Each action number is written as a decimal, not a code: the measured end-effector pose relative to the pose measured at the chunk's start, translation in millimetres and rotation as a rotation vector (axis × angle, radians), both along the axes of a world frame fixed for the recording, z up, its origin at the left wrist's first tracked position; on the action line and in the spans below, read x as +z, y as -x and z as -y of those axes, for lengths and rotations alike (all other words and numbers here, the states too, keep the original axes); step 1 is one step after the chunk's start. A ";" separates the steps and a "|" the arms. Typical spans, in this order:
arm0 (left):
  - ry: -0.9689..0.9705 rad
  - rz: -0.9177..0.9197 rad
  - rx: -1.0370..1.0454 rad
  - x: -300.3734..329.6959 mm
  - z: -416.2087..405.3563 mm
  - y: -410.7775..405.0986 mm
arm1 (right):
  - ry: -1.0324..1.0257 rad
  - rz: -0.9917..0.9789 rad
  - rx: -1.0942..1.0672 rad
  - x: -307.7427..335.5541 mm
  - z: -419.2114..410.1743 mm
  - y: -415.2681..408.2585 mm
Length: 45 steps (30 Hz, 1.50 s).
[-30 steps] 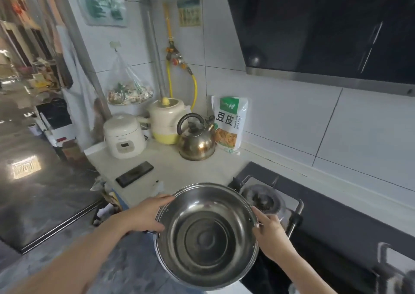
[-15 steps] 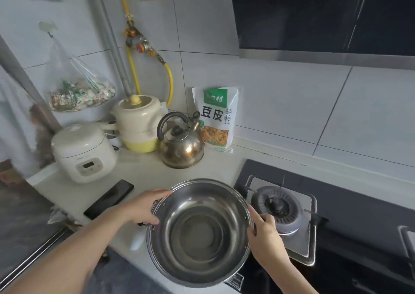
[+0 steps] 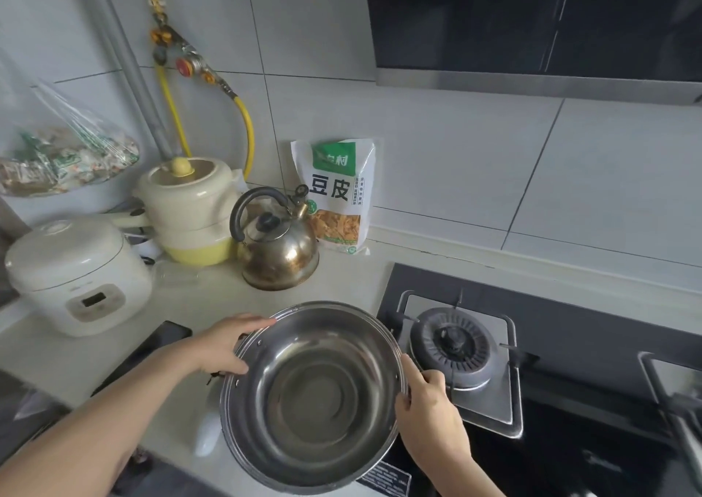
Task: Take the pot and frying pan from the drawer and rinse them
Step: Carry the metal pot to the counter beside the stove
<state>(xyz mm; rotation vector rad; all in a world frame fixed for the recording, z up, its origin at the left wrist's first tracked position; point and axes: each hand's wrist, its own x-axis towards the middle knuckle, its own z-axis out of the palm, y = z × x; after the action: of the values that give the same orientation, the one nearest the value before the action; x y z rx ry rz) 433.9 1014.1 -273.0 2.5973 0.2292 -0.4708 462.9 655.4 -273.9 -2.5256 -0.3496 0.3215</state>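
The steel pot [image 3: 315, 396] was held over the counter [image 3: 197, 299] edge beside the burner [image 3: 454, 344]. Left hand [image 3: 224, 348] and right hand [image 3: 429, 405] each closed their grip on opposite rims. Judged rigid, light, slick; side handles safest.

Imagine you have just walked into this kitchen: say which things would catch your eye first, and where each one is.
The empty steel pot dominates the lower middle, gripped at its rim by the left hand and right hand over the counter edge. Behind it a tarnished kettle stands on the counter, with a green-and-white food packet leaning on the tiled wall. To the right lies the gas burner.
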 end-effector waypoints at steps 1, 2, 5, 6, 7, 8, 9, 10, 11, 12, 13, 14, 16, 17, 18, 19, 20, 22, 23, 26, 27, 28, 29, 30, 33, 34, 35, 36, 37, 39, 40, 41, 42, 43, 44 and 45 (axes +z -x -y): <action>0.005 0.011 0.002 -2.0 0.2 -2.6 | 0.008 0.008 -0.007 0.2 1.0 -0.3; 0.006 0.023 0.002 -4.5 0.2 -5.1 | 0.017 0.016 -0.014 0.7 1.9 -0.5; -0.007 0.047 -0.019 -9.4 0.8 -10.2 | 0.054 0.045 -0.014 2.1 3.9 -1.5; -0.007 0.049 -0.021 -11.6 -0.2 -11.2 | 0.070 0.054 -0.008 2.4 3.8 -2.3; -0.009 0.046 -0.025 -13.9 -1.4 -11.2 | 0.085 0.064 0.000 2.5 3.7 -3.1; -0.007 0.039 -0.022 -16.2 -3.1 -10.7 | 0.097 0.074 0.010 2.6 3.1 -4.0; -0.007 0.037 -0.018 -18.6 -4.7 -9.8 | 0.109 0.084 0.021 2.4 2.5 -4.8; -0.010 0.036 -0.014 -21.2 -6.1 -8.7 | 0.119 0.092 0.033 2.4 1.9 -5.6; -0.015 0.037 -0.014 -22.9 -6.6 -8.2 | 0.128 0.096 0.044 2.3 1.3 -6.3; -0.014 0.039 -0.012 -24.7 -7.2 -8.2 | 0.135 0.097 0.053 2.3 1.1 -7.0; -0.011 0.048 -0.013 -26.0 -7.4 -8.7 | 0.139 0.096 0.058 2.4 0.9 -7.7; -0.012 0.053 -0.014 -26.5 -7.2 -9.0 | 0.138 0.095 0.061 2.4 1.1 -8.2; -0.017 0.053 -0.020 -26.5 -6.3 -9.1 | 0.132 0.093 0.065 2.9 1.2 -8.6; -0.017 0.056 -0.020 -27.1 -6.7 -9.2 | 0.129 0.092 0.067 3.0 1.3 -8.6; -0.017 0.059 -0.022 -27.1 -6.7 -9.1 | 0.125 0.093 0.067 3.2 1.3 -8.7; -0.019 0.064 -0.027 -26.6 -6.4 -8.3 | 0.119 0.095 0.067 3.1 1.1 -8.7; -0.021 0.067 -0.030 -26.6 -6.4 -7.6 | 0.113 0.097 0.065 3.1 0.7 -8.6; -0.012 0.070 -0.026 -24.9 -6.9 -7.2 | 0.105 0.100 0.064 2.9 -0.4 -8.7; -0.009 0.073 -0.023 -24.0 -7.9 -6.7 | 0.103 0.104 0.065 2.5 -1.4 -9.0; -0.011 0.062 -0.008 -23.7 -14.9 -5.6 | 0.090 0.112 0.073 0.4 -6.6 -10.3; -0.013 0.057 -0.001 -23.5 -17.3 -5.6 | 0.085 0.114 0.074 -0.5 -9.2 -11.2; -0.015 0.060 0.005 -23.1 -19.2 -6.0 | 0.082 0.119 0.074 -1.1 -11.9 -12.3; -0.020 0.059 0.009 -22.9 -21.3 -6.1 | 0.081 0.123 0.076 -2.0 -14.9 -13.5; -0.019 0.056 0.015 -22.1 -22.6 -6.5 | 0.076 0.125 0.077 -3.0 -17.8 -14.8; -0.009 0.041 0.056 -22.1 -29.3 -6.5 | 0.047 0.125 0.072 -5.6 -25.4 -19.1; -0.011 0.040 0.070 -22.9 -32.1 -6.5 | 0.041 0.126 0.069 -6.8 -27.6 -20.9; -0.017 0.036 0.087 -23.5 -34.7 -6.3 | 0.037 0.128 0.067 -8.2 -29.5 -23.0; -0.031 0.028 0.101 -23.4 -36.4 -6.1 | 0.033 0.129 0.066 -9.7 -31.3 -24.9; -0.041 0.029 0.104 -24.0 -38.3 -6.6 | 0.030 0.130 0.066 -11.5 -33.3 -27.2; -0.045 0.023 0.104 -23.1 -39.9 -7.8 | 0.020 0.131 0.065 -14.4 -37.1 -31.9; -0.040 0.018 0.110 -22.1 -40.5 -8.0 | 0.017 0.131 0.064 -15.6 -39.3 -34.5; -0.035 0.021 0.113 -22.7 -42.6 -8.1 | 0.014 0.134 0.062 -16.7 -41.4 -37.2; -0.031 0.024 0.113 -26.3 -47.2 -8.1 | 0.012 0.136 0.061 -17.8 -43.8 -40.4; -0.031 0.025 0.114 -29.6 -51.7 -7.2 | 0.010 0.139 0.062 -18.9 -46.0 -43.9; -0.041 0.027 0.119 -28.9 -52.6 -5.7 | 0.007 0.139 0.066 -19.6 -48.0 -47.7; -0.055 0.026 0.125 -27.0 -51.6 -4.7 | 0.004 0.133 0.075 -20.4 -49.6 -51.3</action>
<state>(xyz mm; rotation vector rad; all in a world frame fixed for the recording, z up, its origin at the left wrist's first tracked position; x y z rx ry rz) 438.6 1065.7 -300.1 2.6215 0.3986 -0.3909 514.2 705.0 -294.3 -2.5481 -0.4966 0.1835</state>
